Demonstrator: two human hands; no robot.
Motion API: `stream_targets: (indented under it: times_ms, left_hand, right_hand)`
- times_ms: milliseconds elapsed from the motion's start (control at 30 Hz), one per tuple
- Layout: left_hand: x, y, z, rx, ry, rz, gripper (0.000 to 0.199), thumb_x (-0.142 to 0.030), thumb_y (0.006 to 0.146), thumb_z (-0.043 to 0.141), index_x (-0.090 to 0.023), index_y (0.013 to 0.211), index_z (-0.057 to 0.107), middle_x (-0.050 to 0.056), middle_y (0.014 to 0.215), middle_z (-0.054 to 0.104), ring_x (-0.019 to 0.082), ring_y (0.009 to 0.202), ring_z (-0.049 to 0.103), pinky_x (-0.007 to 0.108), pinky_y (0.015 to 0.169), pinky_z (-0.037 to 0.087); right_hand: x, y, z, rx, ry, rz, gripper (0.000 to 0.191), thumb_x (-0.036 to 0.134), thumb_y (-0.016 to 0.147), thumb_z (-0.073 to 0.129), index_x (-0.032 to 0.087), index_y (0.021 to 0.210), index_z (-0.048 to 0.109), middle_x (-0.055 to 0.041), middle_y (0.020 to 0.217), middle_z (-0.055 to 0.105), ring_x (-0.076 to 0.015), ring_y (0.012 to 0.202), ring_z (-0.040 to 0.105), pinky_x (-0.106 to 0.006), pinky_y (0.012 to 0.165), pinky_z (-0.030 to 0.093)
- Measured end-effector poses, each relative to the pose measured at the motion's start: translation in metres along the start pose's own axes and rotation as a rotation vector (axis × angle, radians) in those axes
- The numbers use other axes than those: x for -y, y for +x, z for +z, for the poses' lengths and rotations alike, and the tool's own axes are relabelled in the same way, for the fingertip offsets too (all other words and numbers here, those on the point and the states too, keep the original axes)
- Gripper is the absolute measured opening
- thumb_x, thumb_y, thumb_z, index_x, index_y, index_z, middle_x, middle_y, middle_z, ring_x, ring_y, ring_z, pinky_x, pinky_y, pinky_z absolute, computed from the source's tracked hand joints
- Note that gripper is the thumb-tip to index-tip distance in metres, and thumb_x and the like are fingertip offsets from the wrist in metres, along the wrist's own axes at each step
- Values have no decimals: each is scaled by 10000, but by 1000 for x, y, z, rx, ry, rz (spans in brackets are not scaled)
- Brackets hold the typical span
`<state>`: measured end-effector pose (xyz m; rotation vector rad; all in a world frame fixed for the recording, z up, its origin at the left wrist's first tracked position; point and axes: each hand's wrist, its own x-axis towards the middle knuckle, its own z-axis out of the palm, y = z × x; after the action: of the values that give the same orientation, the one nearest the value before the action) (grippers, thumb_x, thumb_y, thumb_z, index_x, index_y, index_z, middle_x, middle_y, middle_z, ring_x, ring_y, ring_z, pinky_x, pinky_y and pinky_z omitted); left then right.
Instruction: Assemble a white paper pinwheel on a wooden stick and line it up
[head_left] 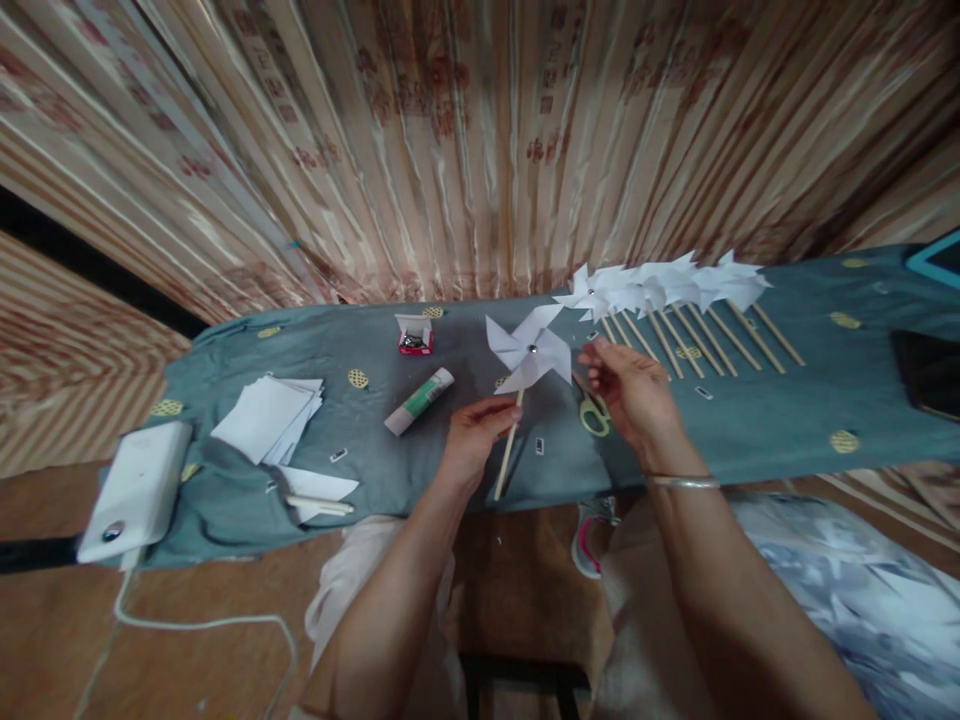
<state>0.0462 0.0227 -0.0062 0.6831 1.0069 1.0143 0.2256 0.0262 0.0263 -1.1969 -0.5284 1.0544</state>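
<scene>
A white paper pinwheel [551, 358] with a round metal pin at its centre is held up over the table. My left hand [474, 432] is closed round its wooden stick [509, 458], just below the blades. To the right of the blades is my right hand [628, 385], its fingers loosely curled and a little apart, with nothing visible in them. Scissors with yellow-green handles [595, 418] lie beside and partly behind that hand. Several finished pinwheels [667, 285] lie overlapping in a row at the back right, their sticks pointing toward me.
A glue stick [420, 402] and a small open red box [415, 338] of metal pins lie left of centre. Further left are white paper sheets [270, 418], sticks [321, 505] on folded paper, and a white power bank [139, 490] with a cable. A dark phone [928, 372] lies far right.
</scene>
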Motion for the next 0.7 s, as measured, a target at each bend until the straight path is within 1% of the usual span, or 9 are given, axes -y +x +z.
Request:
stream_targets:
  times_ms: [100,167,267,367,500,600,700]
  left_hand:
    - [0,-2,1,34,31,-9,277,-295,448,858,-159,660,744,9,626,683,105,593,565,249,628,430]
    - [1,-3,2,43,50,-10,266,-293,460,853,-159,663,745,9,621,678,104,589,559,248,624,424]
    - [1,-3,2,45,74,-4,258,-296,470,847,-159,662,746,8,611,669,105,579,550,254,619,419]
    - [2,-3,2,39,80,-3,264,-300,466,851,-160,663,746,9,613,672,106,580,552,254,618,420]
    - [2,-2,2,29,73,-5,275,-296,451,860,-164,665,748,13,629,684,105,586,561,251,624,429]
    - [2,-2,2,24,68,-4,268,-286,457,859,-165,671,751,15,638,691,105,596,569,249,633,436]
    - [2,-1,2,14,66,7,268,-282,459,858,-160,672,750,19,648,697,108,608,580,247,635,437]
  right_hand:
    - [-3,1,1,47,-9,21,359,474,493,884,209,662,710,8,656,685,-77,569,578,-186,514,438]
    - [-5,0,3,95,-16,22,343,488,523,867,219,660,704,13,651,681,-93,577,586,-210,532,448]
    - [-6,-1,4,140,-31,14,354,509,518,862,226,607,670,25,595,644,-105,547,555,-232,515,431]
    - [-6,-1,5,136,-33,10,385,506,473,880,224,543,627,38,548,598,-98,512,508,-229,480,400]
    - [-6,-2,6,136,3,22,397,478,427,905,212,518,625,49,516,562,-79,485,467,-213,445,376]
    - [-6,-3,6,138,17,40,398,471,437,906,206,517,619,52,509,556,-76,486,477,-209,454,395]
    - [-7,-4,5,144,6,58,385,471,465,895,203,547,630,43,539,590,-83,507,511,-214,490,430]
